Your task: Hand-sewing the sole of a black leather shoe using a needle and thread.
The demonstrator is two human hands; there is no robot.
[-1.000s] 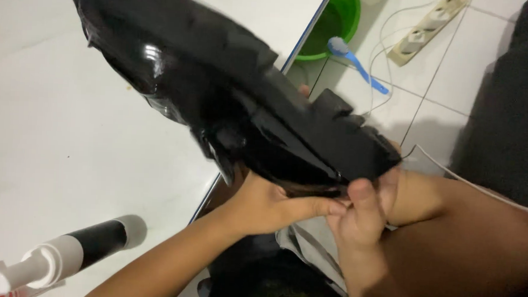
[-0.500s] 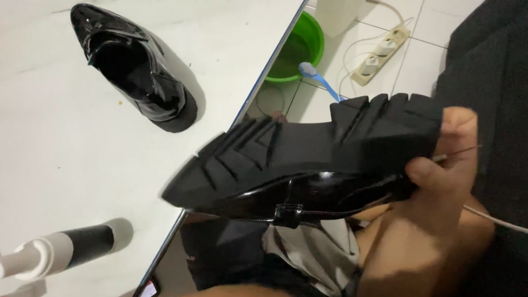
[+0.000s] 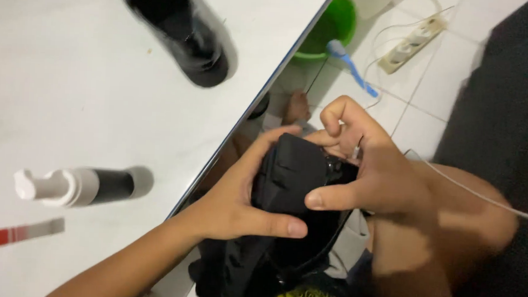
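Both my hands hold a black glossy shoe (image 3: 292,173) over my lap, beside the table edge. My left hand (image 3: 238,195) wraps it from the left, thumb across the underside. My right hand (image 3: 364,165) grips it from the right, thumb on the sole and fingers curled at the top. The shoe points end-on at the camera, so most of it is hidden. A second black glossy shoe (image 3: 180,32) lies on the white table (image 3: 70,98) at the top.
A pump bottle (image 3: 78,185) with a black body lies on the table at left, a red and grey stick (image 3: 17,234) below it. On the tiled floor are a green bucket (image 3: 331,29), a blue brush (image 3: 351,63), a power strip (image 3: 414,42) and a white cable (image 3: 481,196).
The shoe has turned from sole-up sideways to end-on. My left hand has come back onto it, so both hands hold it. The view has shifted down.
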